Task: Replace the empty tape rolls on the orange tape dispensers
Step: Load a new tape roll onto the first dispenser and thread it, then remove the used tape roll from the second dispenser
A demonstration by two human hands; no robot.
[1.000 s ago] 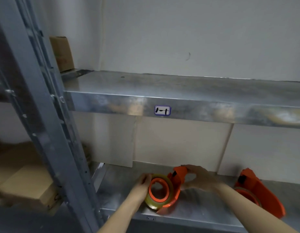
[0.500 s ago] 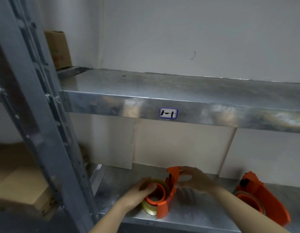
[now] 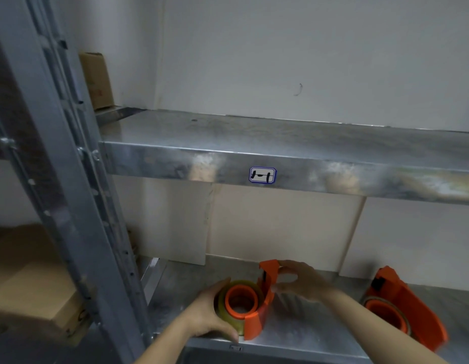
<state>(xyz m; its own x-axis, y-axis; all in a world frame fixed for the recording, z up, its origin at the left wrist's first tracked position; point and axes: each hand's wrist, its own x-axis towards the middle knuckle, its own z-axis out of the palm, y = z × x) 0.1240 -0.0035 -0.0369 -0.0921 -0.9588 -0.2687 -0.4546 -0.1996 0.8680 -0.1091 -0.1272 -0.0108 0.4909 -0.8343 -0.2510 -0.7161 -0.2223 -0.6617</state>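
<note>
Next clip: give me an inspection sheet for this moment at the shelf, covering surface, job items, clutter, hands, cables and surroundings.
Surface: lower metal shelf, bare and shiny between the items.
Job's things: orange tape dispenser standing near the front edge, a yellowish tape roll on its hub; a second orange dispenser lying to the right, a roll on its hub.
Clutter: nothing seen on this shelf.
Hands: left hand cupped around the tape roll; right hand gripping the top of the near dispenser.
Cables: nothing seen.
Surroundings: upper metal shelf with a small label on its front edge; cardboard boxes left of the metal upright; white wall behind.
</note>
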